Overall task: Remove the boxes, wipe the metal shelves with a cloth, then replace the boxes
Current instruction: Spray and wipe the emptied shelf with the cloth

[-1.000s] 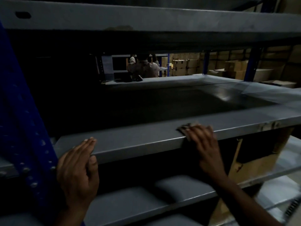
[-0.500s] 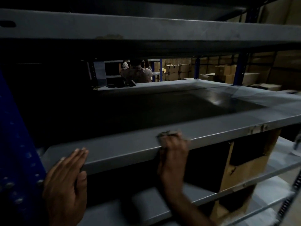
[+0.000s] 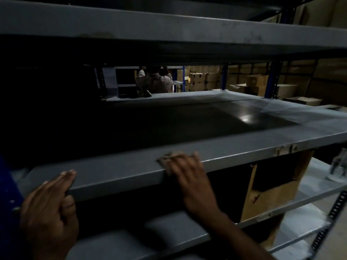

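A grey metal shelf (image 3: 120, 167) runs across the middle of the view with nothing on it. My right hand (image 3: 189, 177) presses a small dirty cloth (image 3: 167, 158) against the shelf's front lip, fingers spread flat over it. My left hand (image 3: 48, 207) rests open on the same lip near the left end, beside the blue upright (image 3: 9, 196). One cardboard box (image 3: 270, 196) stands on the shelf below (image 3: 169, 233), at the right.
Another grey shelf (image 3: 169, 29) hangs close overhead. Through the rack a person (image 3: 154, 82) stands at a far shelf, with stacked cardboard boxes (image 3: 204, 79) behind. A clear bottle-like object (image 3: 338, 166) sits at the right edge on a lower shelf.
My right hand with the cloth slid left along the front lip from the middle-right. The view shifted a little; my left hand stays on the lip.
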The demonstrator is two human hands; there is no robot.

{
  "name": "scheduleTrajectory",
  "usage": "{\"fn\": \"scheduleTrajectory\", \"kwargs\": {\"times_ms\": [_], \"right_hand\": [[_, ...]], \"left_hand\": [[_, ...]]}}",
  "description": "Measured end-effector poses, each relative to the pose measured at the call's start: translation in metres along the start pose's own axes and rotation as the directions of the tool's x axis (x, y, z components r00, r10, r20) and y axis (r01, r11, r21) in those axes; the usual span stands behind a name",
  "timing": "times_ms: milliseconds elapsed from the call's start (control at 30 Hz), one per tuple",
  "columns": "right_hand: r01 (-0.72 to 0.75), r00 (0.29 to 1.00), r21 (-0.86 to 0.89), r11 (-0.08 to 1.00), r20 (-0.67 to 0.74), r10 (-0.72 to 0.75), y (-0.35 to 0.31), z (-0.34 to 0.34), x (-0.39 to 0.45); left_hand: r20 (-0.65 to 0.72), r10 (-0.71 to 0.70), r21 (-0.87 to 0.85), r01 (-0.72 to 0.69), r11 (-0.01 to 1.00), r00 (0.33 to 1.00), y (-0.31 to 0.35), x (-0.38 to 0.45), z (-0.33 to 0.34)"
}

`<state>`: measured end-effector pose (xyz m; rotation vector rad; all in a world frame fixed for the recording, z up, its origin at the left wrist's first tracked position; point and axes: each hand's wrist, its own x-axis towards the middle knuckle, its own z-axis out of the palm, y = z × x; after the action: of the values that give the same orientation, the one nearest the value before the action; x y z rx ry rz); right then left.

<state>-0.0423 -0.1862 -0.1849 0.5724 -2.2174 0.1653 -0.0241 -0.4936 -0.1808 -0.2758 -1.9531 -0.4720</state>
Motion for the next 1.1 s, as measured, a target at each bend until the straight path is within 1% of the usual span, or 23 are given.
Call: {"fn": "scheduleTrajectory", "kwargs": {"times_ms": [100, 200, 300, 333, 367, 400, 433, 500, 567, 633, 700, 733, 767, 833, 933, 967, 1033, 1067, 1100], "right_hand": [[-0.171, 0.985, -0.007, 0.985, -0.037, 0.170, 0.076, -0.033, -0.028], [-0.331, 0.932, 0.013, 0.943, -0.150, 0.329, 0.121, -0.048, -0.045], [-0.495, 0.824, 0.063, 0.866, -0.282, 0.491, 0.123, -0.035, -0.041], [-0.533, 0.788, 0.087, 0.841, -0.310, 0.532, 0.116, -0.030, -0.035], [-0.547, 0.770, 0.102, 0.831, -0.328, 0.547, 0.105, -0.025, -0.029], [-0.533, 0.775, 0.110, 0.839, -0.333, 0.537, 0.090, -0.020, -0.024], [-0.496, 0.799, 0.116, 0.860, -0.326, 0.505, 0.071, -0.017, -0.019], [-0.378, 0.878, 0.124, 0.917, -0.266, 0.398, 0.032, -0.011, -0.014], [-0.233, 0.952, 0.140, 0.962, -0.168, 0.255, 0.007, -0.009, -0.013], [-0.075, 0.993, 0.119, 0.990, -0.084, 0.085, 0.014, -0.012, -0.013], [0.074, 0.997, 0.050, 0.996, -0.007, -0.074, 0.045, -0.019, -0.015], [0.098, 0.995, 0.030, 0.995, 0.011, -0.098, 0.064, -0.023, -0.017], [0.068, 0.998, 0.020, 0.997, 0.005, -0.068, 0.083, -0.027, -0.021], [-0.071, 0.996, 0.001, 0.997, -0.048, 0.071, 0.118, -0.039, -0.033], [-0.250, 0.959, -0.003, 0.968, -0.143, 0.247, 0.145, -0.052, -0.048], [-0.302, 0.937, 0.003, 0.953, -0.182, 0.297, 0.146, -0.049, -0.049], [-0.430, 0.865, 0.048, 0.902, -0.264, 0.427, 0.136, -0.040, -0.044], [-0.475, 0.831, 0.079, 0.876, -0.286, 0.476, 0.125, -0.035, -0.038], [-0.493, 0.817, 0.099, 0.864, -0.288, 0.499, 0.111, -0.029, -0.032]], "left_hand": [[-0.024, -0.039, 0.031, 0.040, 0.999, 0.999, 0.006, 0.002, 0.005], [-0.047, -0.078, 0.073, 0.081, 0.994, 0.996, 0.019, 0.004, 0.015], [-0.011, -0.052, 0.094, 0.053, 0.994, 0.999, 0.051, 0.004, 0.029], [0.014, -0.032, 0.087, 0.031, 0.996, 0.999, 0.065, 0.004, 0.036], [0.047, -0.007, 0.077, 0.003, 0.997, 0.999, 0.081, 0.004, 0.044], [0.087, 0.020, 0.066, -0.026, 0.997, 0.996, 0.097, 0.004, 0.053], [0.129, 0.045, 0.060, -0.053, 0.997, 0.991, 0.114, 0.004, 0.062], [0.194, 0.075, 0.051, -0.087, 0.995, 0.978, 0.146, 0.005, 0.078], [0.230, 0.066, 0.058, -0.081, 0.995, 0.971, 0.169, 0.006, 0.087], [0.232, 0.030, 0.074, -0.048, 0.996, 0.972, 0.180, 0.008, 0.091], [0.214, 0.028, 0.075, -0.045, 0.996, 0.976, 0.180, 0.009, 0.091], [0.200, 0.038, 0.071, -0.053, 0.996, 0.979, 0.178, 0.008, 0.091], [0.189, 0.048, 0.066, -0.061, 0.996, 0.981, 0.177, 0.007, 0.091], [0.177, 0.047, 0.060, -0.059, 0.996, 0.983, 0.176, 0.007, 0.091], [0.176, 0.016, 0.056, -0.027, 0.998, 0.984, 0.179, 0.007, 0.092], [0.179, 0.009, 0.054, -0.019, 0.998, 0.984, 0.180, 0.008, 0.093], [0.186, 0.004, 0.051, -0.014, 0.999, 0.983, 0.181, 0.009, 0.093], [0.190, 0.006, 0.048, -0.015, 0.999, 0.982, 0.180, 0.009, 0.092], [0.195, 0.009, 0.042, -0.018, 0.999, 0.981, 0.179, 0.009, 0.092]]}}
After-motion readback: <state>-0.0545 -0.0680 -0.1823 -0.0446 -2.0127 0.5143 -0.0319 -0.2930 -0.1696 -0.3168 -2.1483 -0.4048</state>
